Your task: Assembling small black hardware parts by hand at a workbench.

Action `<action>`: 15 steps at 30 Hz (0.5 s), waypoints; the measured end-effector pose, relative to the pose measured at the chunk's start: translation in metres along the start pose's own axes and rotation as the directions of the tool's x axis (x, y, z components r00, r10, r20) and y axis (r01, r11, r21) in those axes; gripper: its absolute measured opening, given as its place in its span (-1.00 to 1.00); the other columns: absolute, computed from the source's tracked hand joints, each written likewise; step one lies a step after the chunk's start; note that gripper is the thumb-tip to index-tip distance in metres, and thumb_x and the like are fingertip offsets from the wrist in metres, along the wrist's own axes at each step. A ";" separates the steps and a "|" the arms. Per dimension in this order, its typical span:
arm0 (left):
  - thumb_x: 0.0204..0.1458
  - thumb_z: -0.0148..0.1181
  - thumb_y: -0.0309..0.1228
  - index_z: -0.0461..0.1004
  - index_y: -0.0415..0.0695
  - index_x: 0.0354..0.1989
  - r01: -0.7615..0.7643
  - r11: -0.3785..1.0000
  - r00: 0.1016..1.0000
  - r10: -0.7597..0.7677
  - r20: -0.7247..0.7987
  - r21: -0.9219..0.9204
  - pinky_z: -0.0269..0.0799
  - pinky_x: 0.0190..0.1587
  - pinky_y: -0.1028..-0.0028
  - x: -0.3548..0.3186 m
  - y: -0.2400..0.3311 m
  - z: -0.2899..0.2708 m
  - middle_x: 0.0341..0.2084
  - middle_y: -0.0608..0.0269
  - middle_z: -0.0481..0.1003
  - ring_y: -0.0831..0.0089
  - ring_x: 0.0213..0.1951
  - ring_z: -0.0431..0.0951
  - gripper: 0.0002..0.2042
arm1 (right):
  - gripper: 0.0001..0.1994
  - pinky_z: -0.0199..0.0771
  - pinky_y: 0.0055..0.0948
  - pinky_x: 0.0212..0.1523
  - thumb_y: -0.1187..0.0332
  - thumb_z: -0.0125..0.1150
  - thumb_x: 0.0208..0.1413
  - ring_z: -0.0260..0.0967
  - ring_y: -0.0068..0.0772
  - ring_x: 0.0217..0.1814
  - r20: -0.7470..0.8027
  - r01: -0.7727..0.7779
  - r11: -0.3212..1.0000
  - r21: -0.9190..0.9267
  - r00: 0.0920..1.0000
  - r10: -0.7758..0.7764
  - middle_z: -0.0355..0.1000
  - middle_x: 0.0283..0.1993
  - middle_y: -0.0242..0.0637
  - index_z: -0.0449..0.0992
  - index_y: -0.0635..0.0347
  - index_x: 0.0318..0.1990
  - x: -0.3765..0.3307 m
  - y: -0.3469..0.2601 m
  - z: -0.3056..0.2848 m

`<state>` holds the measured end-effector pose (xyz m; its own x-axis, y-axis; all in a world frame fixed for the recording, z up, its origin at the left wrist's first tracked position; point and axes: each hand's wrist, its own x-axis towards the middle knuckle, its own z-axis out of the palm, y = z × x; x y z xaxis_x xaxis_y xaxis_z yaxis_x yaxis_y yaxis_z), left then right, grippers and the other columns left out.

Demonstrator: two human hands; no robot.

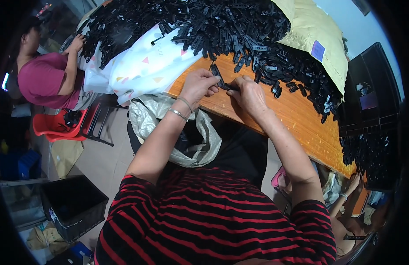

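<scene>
A slim, long black plastic piece (219, 78) stands between my two hands above the near edge of the wooden table (266, 110). My left hand (199, 87), with a bracelet and a band at the wrist, is closed on it with thumb and fingers. My right hand (250, 95) pinches at its lower end from the other side; whether a second small part is in those fingers is hidden. Just beyond my hands a large heap of similar black plastic pieces (222, 26) covers the far part of the table.
A white patterned sheet (138, 62) hangs over the table's left. A yellowish sack (319, 26) lies at the back right. Below my hands sits an open woven sack (209, 145). People work at left and lower right. A black crate (76, 225) and red chair (47, 126) stand left.
</scene>
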<state>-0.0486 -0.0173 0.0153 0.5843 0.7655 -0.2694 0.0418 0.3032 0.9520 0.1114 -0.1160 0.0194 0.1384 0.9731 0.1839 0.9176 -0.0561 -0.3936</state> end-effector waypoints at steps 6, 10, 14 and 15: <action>0.06 0.18 -0.39 0.40 -0.19 -0.36 0.015 0.988 0.999 -0.007 0.052 -0.151 0.43 -0.51 0.72 -0.007 -0.001 0.009 -0.51 0.25 0.52 0.60 -0.52 0.54 -0.86 | -0.71 0.38 -0.53 -0.51 0.39 0.23 0.05 0.40 -0.54 -0.46 0.112 -0.145 0.728 0.670 0.989 0.094 0.47 -0.30 -0.29 0.44 0.27 -0.07 -0.002 -0.015 -0.030; 0.07 0.18 -0.34 0.41 -0.19 -0.33 0.068 0.990 0.979 -0.043 0.198 -0.122 0.47 -0.48 0.69 -0.009 0.014 0.020 -0.47 0.23 0.54 0.57 -0.46 0.58 -0.83 | -0.84 0.33 -0.65 -0.50 0.45 0.19 0.08 0.36 -0.67 -0.50 0.025 -0.145 0.686 0.713 0.983 0.182 0.46 -0.52 -0.35 0.49 0.36 -0.22 0.000 0.000 -0.019; 0.04 0.22 -0.38 0.41 -0.23 -0.23 -0.078 0.996 0.995 0.080 0.065 -0.034 0.46 -0.51 0.70 0.000 0.013 0.008 -0.52 0.28 0.50 0.64 -0.53 0.52 -0.78 | -0.89 0.27 -0.68 -0.67 0.46 0.13 0.13 0.28 -0.69 -0.68 0.167 -0.277 0.655 0.703 0.960 0.227 0.43 -0.58 -0.37 0.51 0.33 -0.32 0.000 0.006 -0.025; 0.01 0.24 -0.42 0.42 -0.25 -0.25 -0.089 0.996 0.994 0.087 0.073 0.022 0.42 -0.53 0.71 0.001 0.012 0.006 -0.56 0.30 0.47 0.67 -0.58 0.46 -0.80 | -0.88 0.28 -0.67 -0.65 0.44 0.13 0.13 0.29 -0.68 -0.67 0.193 -0.299 0.630 0.717 0.953 0.233 0.44 -0.58 -0.38 0.51 0.33 -0.32 0.001 0.009 -0.020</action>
<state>-0.0426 -0.0159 0.0273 0.6434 0.7454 -0.1741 0.0075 0.2213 0.9752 0.1277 -0.1203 0.0343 0.2739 0.9575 -0.0901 0.2694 -0.1663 -0.9486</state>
